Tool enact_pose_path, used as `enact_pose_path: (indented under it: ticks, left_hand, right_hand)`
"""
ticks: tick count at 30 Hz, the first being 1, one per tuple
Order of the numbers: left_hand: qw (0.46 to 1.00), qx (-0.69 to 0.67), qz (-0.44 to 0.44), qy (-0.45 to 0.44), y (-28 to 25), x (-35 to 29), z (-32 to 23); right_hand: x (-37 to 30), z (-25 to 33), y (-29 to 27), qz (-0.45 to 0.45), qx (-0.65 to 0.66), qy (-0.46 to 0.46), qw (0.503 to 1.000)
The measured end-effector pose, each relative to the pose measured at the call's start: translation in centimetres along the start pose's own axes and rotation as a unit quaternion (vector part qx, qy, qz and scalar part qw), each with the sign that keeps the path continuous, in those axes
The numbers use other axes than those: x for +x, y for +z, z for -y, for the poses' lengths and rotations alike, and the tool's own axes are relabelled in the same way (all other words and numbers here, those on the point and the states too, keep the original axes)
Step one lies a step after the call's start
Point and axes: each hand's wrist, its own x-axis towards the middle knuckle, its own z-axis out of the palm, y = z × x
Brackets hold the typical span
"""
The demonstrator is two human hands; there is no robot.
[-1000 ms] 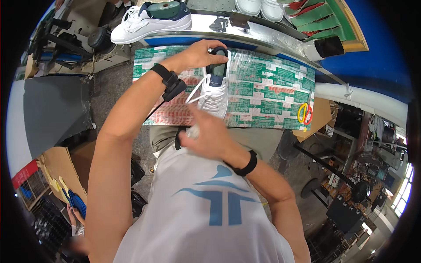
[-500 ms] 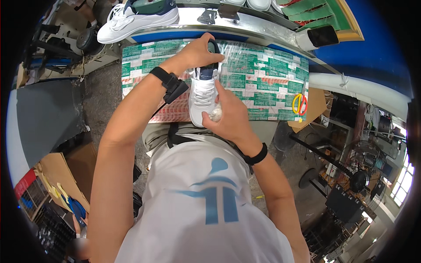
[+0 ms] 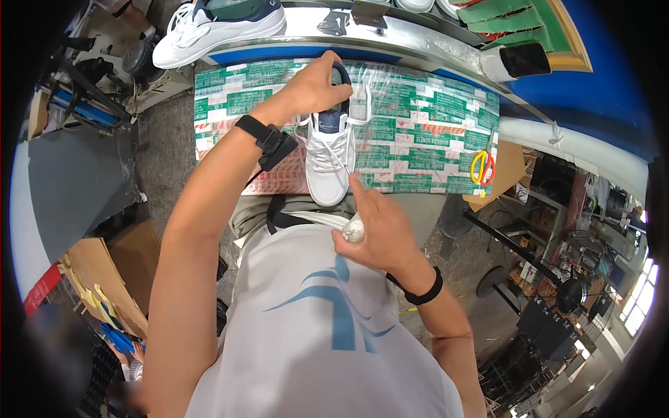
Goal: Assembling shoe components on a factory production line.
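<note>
A white lace-up sneaker (image 3: 326, 182) with a dark navy collar stands toe toward me on the tape-covered work surface. My left hand (image 3: 315, 89) is closed on its heel and collar at the far end. The white laces are threaded over the tongue, with loose ends beside the collar. My right hand (image 3: 387, 227) is just off the toe, nearer my body, with its index finger stretched toward the shoe's right side. Its thumb and curled fingers hold a crumpled white wad (image 3: 354, 228); whether it is cloth or paper is unclear.
Scissors with yellow and red handles (image 3: 482, 168) lie at the right of the taped board (image 3: 425, 143). Beyond it runs a metal ledge (image 3: 425, 43) carrying another white sneaker (image 3: 230, 31). A pedestal fan (image 3: 570, 291) stands off to the right, and cardboard (image 3: 104, 279) at lower left.
My right hand has drawn back from the shoe toward my body, taking the white wad along. My left hand stays on the heel. A lace now shows looped right of the collar.
</note>
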Motion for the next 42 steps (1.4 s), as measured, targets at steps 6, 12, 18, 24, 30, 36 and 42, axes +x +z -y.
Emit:
enact_pose_path:
  ticks: [6,12,18,24,30,36,42]
  left_hand:
    - [0.99,-0.139,-0.003,0.01,-0.2,-0.5,2.8]
    - [0.989,-0.144,-0.019,0.029,0.2,-0.6,3.8]
    - [0.992,-0.123,0.031,-0.026,-0.9,-0.7,1.5]
    - [0.992,0.053,-0.093,0.063,1.8,0.2,1.7]
    - [0.999,0.013,-0.052,-0.009,1.6,-0.1,0.4]
    - [0.998,0.029,-0.05,0.0,1.3,-0.1,0.0]
    - [0.998,0.032,-0.045,-0.011,1.1,-0.2,0.3]
  right_hand:
    - [5.1,-5.0,1.2,-0.038,-0.044,-0.06,0.996]
    - [3.2,-5.5,-2.3,0.046,-0.075,-0.056,0.995]
    - [-7.5,-2.4,-4.7,0.095,0.051,0.027,0.994]
    - [-3.3,-1.7,-1.2,0.024,0.203,0.1,0.974]
    - [3.8,-3.7,3.1,-0.123,0.171,0.01,0.977]
    - [4.0,-4.5,3.5,-0.121,0.166,0.001,0.979]
    - [2.9,-3.5,2.9,-0.091,0.04,-0.012,0.995]
